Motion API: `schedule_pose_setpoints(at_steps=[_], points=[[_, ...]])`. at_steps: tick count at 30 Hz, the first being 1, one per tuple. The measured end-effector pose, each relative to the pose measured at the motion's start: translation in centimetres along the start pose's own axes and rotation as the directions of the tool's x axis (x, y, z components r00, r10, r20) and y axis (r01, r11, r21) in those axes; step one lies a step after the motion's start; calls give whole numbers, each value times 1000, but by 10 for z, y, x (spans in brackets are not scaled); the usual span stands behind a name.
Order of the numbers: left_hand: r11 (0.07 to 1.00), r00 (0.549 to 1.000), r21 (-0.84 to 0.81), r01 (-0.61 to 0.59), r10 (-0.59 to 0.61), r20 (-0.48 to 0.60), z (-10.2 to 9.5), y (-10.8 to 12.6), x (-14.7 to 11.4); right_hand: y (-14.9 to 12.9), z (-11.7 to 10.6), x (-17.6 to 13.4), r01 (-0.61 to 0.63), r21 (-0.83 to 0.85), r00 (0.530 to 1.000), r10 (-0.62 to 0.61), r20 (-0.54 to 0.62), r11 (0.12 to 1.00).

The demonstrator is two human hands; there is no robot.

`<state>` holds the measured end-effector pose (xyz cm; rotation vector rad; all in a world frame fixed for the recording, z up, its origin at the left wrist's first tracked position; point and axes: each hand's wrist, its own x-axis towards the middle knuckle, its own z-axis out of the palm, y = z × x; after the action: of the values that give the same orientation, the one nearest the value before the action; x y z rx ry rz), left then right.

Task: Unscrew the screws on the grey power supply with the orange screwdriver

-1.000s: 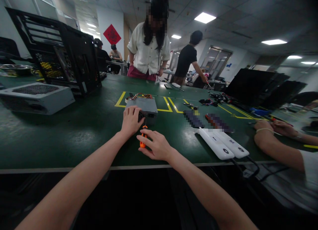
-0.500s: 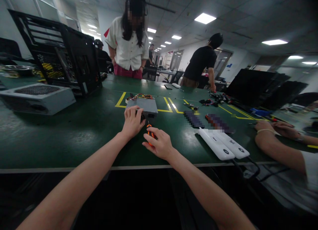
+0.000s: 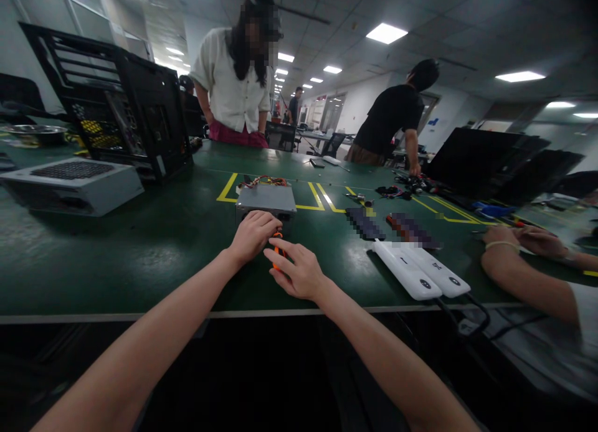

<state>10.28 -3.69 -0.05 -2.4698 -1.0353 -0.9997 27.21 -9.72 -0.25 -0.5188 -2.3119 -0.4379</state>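
Note:
A small grey computer power supply (image 3: 267, 197) lies on the green table, its bundle of coloured wires (image 3: 264, 182) at the far side. Just in front of its near face, my left hand (image 3: 255, 236) has its fingers curled round the front end of an orange and black screwdriver (image 3: 277, 258). The handle's rear is between the thumb and fingers of my right hand (image 3: 299, 271), whose other fingers are loosely bent. Both hands hide the screwdriver's shaft and tip, so I cannot tell whether it touches the power supply.
To the left are a larger power supply (image 3: 75, 186) and a black computer case (image 3: 126, 102). White devices with cables (image 3: 411, 273) and phones (image 3: 364, 223) lie to the right. Another person's hands (image 3: 523, 239) rest at the right. A person in white (image 3: 233, 77) stands across the table.
My left hand has moved off the power supply's near edge, right and toward me, onto the front of the screwdriver. My right hand stays nearly in place. The person in white leans slightly left.

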Motion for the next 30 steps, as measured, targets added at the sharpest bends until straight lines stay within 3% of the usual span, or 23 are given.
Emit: schedule_pose_setpoints(at_steps=[7,10,14,17,21,30], points=[[971,981,142,191,-183,-69,6,-6,5,3,13,-5,-83,152,990,98,-97,985],[967,976,140,214,-208,-57,10,-11,5,1,11,-3,-63,165,996,72,-44,984],[959,969,147,242,-233,-77,11,-10,5,-1,5,1,6,16,999,-7,47,1000],[956,966,149,254,-243,-90,10,-8,7,1,7,0,27,-45,1000,-27,-12,999],[954,964,149,262,-251,-86,9,-6,7,4,14,-4,-36,4,993,37,-109,999],[953,966,159,257,-250,-62,8,-7,7,-2,2,1,53,-57,994,-47,96,997]])
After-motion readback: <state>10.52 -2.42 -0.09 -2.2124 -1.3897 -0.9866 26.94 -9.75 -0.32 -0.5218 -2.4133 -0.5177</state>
